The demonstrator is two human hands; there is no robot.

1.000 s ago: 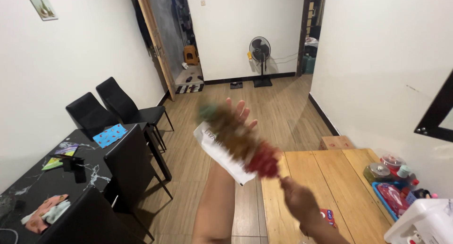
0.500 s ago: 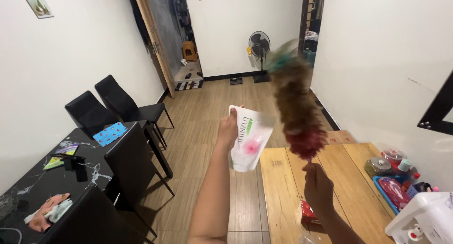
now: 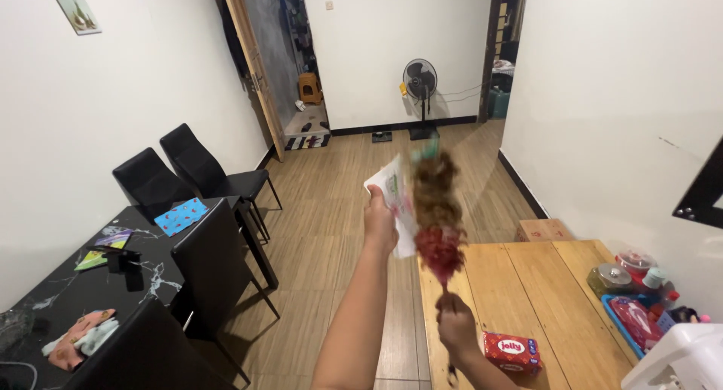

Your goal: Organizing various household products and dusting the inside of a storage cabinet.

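The left hand (image 3: 379,223) is gripping a white pouch (image 3: 394,201) at twelve o'clock; the right hand (image 3: 457,330), clamped on a feather duster (image 3: 433,220), is mid-sweep across it, dusting apparently unfinished.

A home, dining/living rm. Landmark: black marble-look dining table (image 3: 83,284) w/ white veining, lower left; black padded dining chairs (image 3: 192,171) stand along its far side and near edge, and a blue patterned cloth (image 3: 178,215) plus small clutter lie on top. Across from the table, on the right, a light wooden plank table (image 3: 527,284) carries a red snack box (image 3: 512,351), lidded jars (image 3: 611,275) and a blue basket (image 3: 614,315) of packets. Beyond the table: wood-look floor (image 3: 331,209), plain white walls, a black pedestal fan (image 3: 420,81) by the far wall, open wooden door (image 3: 252,66) to a back rm w/ an orange stool (image 3: 309,87).
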